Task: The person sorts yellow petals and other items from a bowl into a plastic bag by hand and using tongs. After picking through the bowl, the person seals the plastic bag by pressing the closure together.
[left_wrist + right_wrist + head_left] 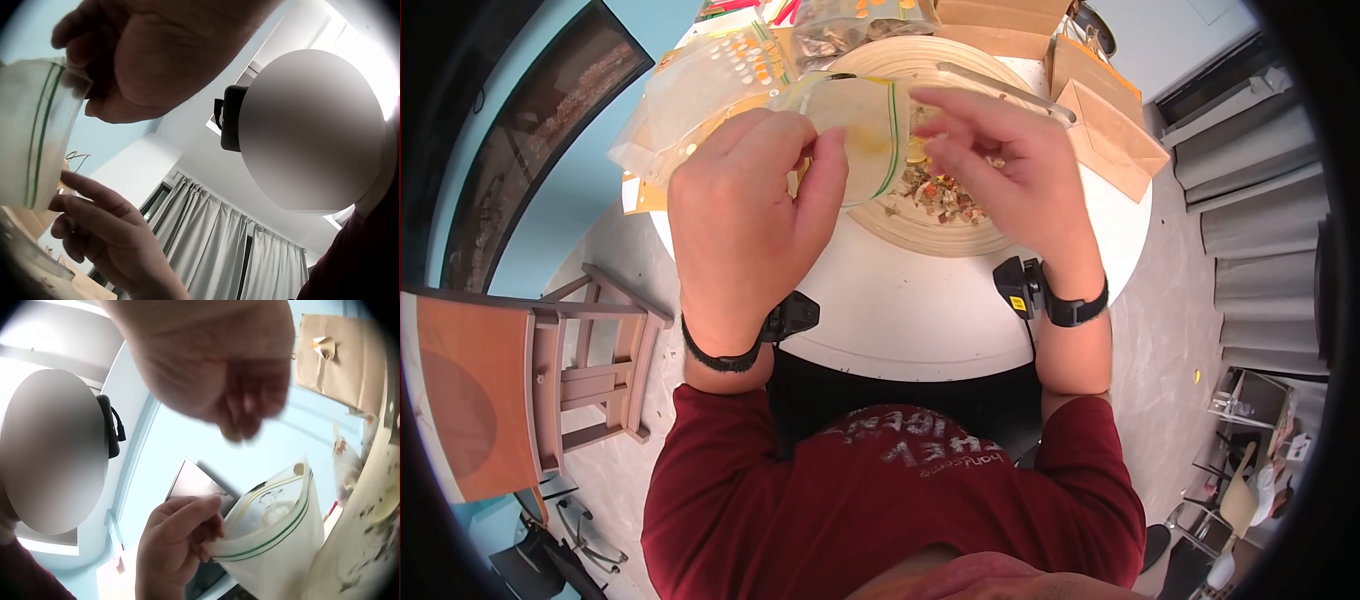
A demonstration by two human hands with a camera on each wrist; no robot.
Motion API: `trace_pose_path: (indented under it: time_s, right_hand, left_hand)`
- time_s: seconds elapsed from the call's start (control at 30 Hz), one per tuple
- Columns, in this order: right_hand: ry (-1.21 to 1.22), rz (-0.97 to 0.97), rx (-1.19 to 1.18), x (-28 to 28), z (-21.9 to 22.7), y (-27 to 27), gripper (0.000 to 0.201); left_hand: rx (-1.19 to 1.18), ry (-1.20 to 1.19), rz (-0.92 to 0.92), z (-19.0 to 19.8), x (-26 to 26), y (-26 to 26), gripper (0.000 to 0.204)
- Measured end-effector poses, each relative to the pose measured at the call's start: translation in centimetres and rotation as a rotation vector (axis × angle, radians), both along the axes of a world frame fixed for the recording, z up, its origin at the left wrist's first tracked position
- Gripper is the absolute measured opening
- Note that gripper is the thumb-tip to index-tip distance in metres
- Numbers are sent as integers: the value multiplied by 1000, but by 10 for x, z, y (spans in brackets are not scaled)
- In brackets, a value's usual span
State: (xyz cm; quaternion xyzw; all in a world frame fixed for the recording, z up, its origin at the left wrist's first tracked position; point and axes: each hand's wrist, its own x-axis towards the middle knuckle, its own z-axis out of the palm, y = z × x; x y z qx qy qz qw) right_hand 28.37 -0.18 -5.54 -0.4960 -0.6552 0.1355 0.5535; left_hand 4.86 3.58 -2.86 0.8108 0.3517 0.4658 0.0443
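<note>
My left hand [750, 190] pinches the edge of a translucent zip bag [862, 150] with a green seal line, holding it above the round wooden tray [900, 240]. In the right wrist view the mouth of the zip bag [275, 506] gapes, a pale round piece inside. A blurred yellow patch shows through its wall in the head view. My right hand [1015, 165] hovers at the bag's right side, thumb and forefinger apart, fingers loosely bent. In the right wrist view a yellowish spot lies at its fingertips. Below it, dried mixed pieces [950, 200] lie on the tray.
Another clear bag [700, 100] with orange and white round pieces lies at the left, a bag of brown pieces [850, 35] at the back. Brown paper bags [1100, 120] stand at the right. A long flat strip [1005, 90] rests across the tray's far rim.
</note>
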Motion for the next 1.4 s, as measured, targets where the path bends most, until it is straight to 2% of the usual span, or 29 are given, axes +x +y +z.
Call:
trace_pose_path:
  time_s: [0.17,0.27,0.47,0.57,0.87,0.97,1.27,1.37,1.4]
  right_hand:
    - [-527,-7,-366,12,-8,10,18]
    - [-695,77,-296,20,-33,20,20]
    - [-725,24,-372,24,-41,17,17]
    - [-722,-54,-574,23,-33,19,16]
    - [-652,-177,-598,32,-27,19,18]
    - [-649,-148,-670,35,-22,18,18]
    - [-657,-122,-632,35,-30,20,13]
    - [-607,-162,-590,36,-27,18,10]
    - [-497,-156,-519,36,-23,18,8]
  left_hand:
    - [6,-52,36,0,-5,1,17]
    - [9,-91,54,-1,-6,4,16]
    - [-7,-121,73,1,-6,4,17]
    - [-11,-115,68,0,-5,4,17]
    - [-24,-113,54,0,-2,3,17]
    - [-23,-99,46,-1,-2,3,17]
    - [-42,-89,43,-2,-3,4,17]
    - [-53,-86,32,-2,-4,4,17]
    - [-61,-90,30,-1,-4,3,17]
